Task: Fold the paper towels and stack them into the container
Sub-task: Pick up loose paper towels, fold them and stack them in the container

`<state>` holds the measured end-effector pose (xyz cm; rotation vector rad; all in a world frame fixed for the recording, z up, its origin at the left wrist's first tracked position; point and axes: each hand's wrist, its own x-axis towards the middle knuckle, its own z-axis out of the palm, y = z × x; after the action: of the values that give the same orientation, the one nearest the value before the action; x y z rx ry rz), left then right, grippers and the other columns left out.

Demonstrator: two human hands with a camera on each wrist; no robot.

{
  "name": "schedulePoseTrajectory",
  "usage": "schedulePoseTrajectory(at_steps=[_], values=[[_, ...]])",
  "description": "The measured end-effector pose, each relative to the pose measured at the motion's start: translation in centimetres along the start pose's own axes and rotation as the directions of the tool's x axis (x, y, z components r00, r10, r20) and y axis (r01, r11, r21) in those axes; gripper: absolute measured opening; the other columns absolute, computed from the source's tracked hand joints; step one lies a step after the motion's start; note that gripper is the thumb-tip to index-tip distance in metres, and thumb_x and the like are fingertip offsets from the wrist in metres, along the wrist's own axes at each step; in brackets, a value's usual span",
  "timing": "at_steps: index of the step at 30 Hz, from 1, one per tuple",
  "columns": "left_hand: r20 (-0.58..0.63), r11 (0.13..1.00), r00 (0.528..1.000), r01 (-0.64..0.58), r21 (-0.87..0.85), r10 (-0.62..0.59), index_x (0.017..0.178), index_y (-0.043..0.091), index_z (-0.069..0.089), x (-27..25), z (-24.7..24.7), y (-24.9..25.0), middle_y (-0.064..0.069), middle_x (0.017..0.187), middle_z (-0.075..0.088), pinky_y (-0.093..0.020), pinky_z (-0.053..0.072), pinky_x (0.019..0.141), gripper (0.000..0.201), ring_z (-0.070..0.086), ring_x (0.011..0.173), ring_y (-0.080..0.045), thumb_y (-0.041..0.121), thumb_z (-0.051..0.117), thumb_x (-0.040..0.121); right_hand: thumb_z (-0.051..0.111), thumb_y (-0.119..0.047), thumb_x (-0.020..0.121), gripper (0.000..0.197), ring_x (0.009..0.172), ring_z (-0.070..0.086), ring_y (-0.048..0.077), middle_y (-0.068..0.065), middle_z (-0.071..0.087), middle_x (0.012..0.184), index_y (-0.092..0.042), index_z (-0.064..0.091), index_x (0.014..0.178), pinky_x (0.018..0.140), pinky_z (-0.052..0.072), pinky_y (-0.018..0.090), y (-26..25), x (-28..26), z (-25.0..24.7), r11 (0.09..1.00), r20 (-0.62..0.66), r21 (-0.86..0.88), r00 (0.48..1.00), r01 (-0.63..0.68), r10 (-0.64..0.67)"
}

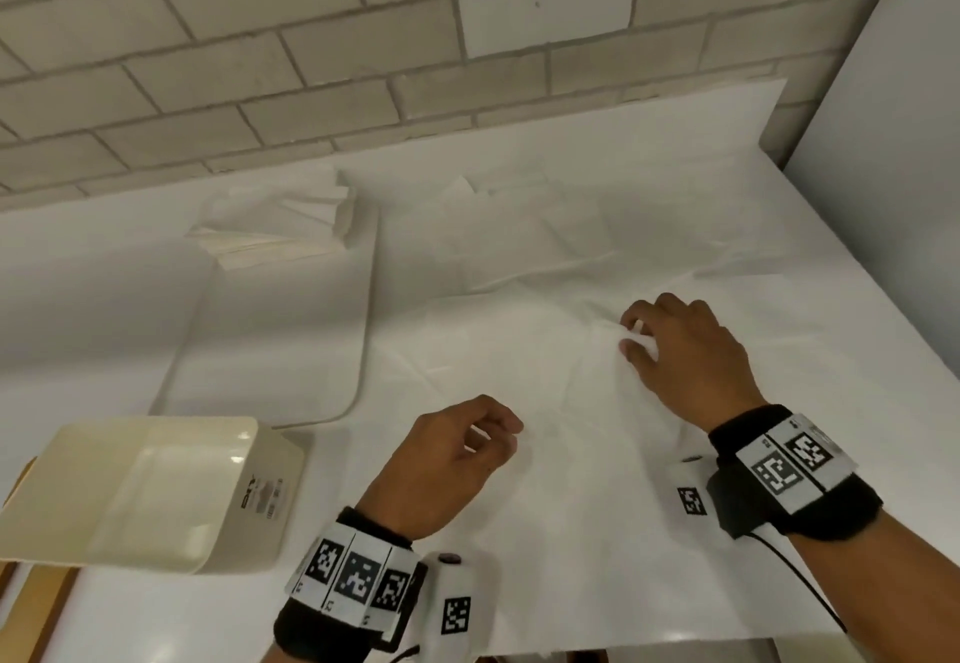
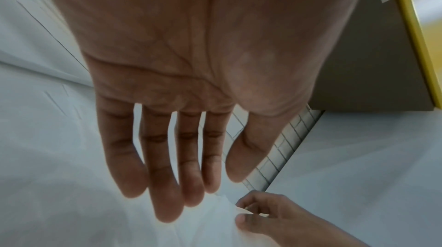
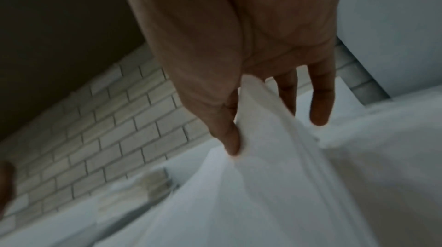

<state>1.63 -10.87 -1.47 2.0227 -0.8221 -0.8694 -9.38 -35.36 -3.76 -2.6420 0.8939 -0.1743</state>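
A white paper towel (image 1: pixel 519 350) lies spread and creased on the white table (image 1: pixel 571 532). My right hand (image 1: pixel 636 335) pinches a raised fold of it near its right side. In the right wrist view the thumb and fingers (image 3: pixel 321 111) hold the lifted paper towel (image 3: pixel 275 185). My left hand (image 1: pixel 498 434) hovers over the towel's near left part with relaxed fingers and holds nothing; in the left wrist view its fingers (image 2: pixel 167 185) are straight above the paper towel (image 2: pixel 210 228). The cream container (image 1: pixel 156 491) stands at the front left, tilted and empty.
A stack of folded towels (image 1: pixel 291 226) sits at the far end of a white rounded mat (image 1: pixel 270 350) on the left. More loose towels (image 1: pixel 519 215) lie at the back. A tiled wall (image 1: pixel 311 65) is behind, a grey panel (image 1: pixel 883 117) on the right.
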Motion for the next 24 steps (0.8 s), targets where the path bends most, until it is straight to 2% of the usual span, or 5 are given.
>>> schedulePoseTrajectory(at_steps=[8, 12, 15, 18, 24], values=[[-0.062, 0.996, 0.995, -0.078, -0.039, 0.075, 0.1, 0.028, 0.07, 2.7, 1.9, 2.3, 0.013, 0.094, 0.072, -0.018, 0.051, 0.077, 0.011, 0.069, 0.085, -0.004, 0.027, 0.058, 0.1, 0.049, -0.033, 0.1, 0.018, 0.091, 0.059, 0.016, -0.01, 0.054, 0.113, -0.028, 0.062, 0.111, 0.075, 0.053, 0.039, 0.2, -2.4, -4.1, 0.96, -0.225, 0.268, 0.974, 0.082, -0.02], [-0.047, 0.983, 0.993, -0.114, -0.145, 0.109, 0.101, 0.028, 0.07, 4.0, 3.4, 4.3, 0.015, 0.095, 0.072, -0.018, 0.049, 0.082, 0.029, 0.067, 0.092, -0.003, 0.053, 0.06, 0.092, 0.055, -0.019, 0.098, 0.015, 0.096, 0.057, 0.001, -0.008, 0.059, 0.109, -0.021, 0.066, 0.109, 0.088, 0.045, 0.012, -0.9, -3.2, -5.9, 0.879, -0.361, 0.412, 0.929, 0.239, -0.083], [0.006, 0.852, 1.0, -0.001, -0.523, 0.005, 0.106, 0.017, 0.073, 5.7, 3.7, 6.5, 0.005, 0.094, 0.077, -0.033, 0.055, 0.091, 0.065, 0.071, 0.095, -0.012, 0.071, 0.058, 0.072, 0.059, -0.011, 0.095, 0.019, 0.098, 0.059, 0.005, -0.006, 0.058, 0.107, -0.018, 0.068, 0.11, 0.088, 0.043, 0.009, -1.7, -4.6, -6.4, 0.874, -0.399, 0.34, 0.895, 0.347, -0.201], [-0.014, 0.725, 1.0, -0.004, -0.689, -0.007, 0.108, 0.012, 0.072, 7.6, 3.5, 8.5, -0.001, 0.098, 0.077, -0.034, 0.056, 0.093, 0.044, 0.071, 0.094, -0.016, 0.049, 0.07, 0.082, 0.062, 0.0, 0.09, 0.036, 0.109, 0.057, 0.013, -0.005, 0.052, 0.116, -0.019, 0.068, 0.12, 0.092, 0.045, 0.017, -1.7, -5.1, -6.4, 0.867, -0.391, 0.287, 0.876, 0.408, -0.282], [-0.255, 0.533, 0.963, -0.17, -0.829, -0.088, 0.118, 0.007, 0.069, 9.8, 2.4, 9.8, -0.009, 0.112, 0.077, -0.034, 0.059, 0.086, 0.029, 0.074, 0.102, -0.023, 0.002, 0.069, 0.089, 0.069, 0.005, 0.084, 0.063, 0.119, 0.054, 0.007, -0.015, 0.04, 0.13, -0.042, 0.059, 0.124, 0.089, 0.048, 0.009, -0.4, -5.2, -7.4, 0.779, -0.326, 0.566, 0.941, 0.269, -0.088]])
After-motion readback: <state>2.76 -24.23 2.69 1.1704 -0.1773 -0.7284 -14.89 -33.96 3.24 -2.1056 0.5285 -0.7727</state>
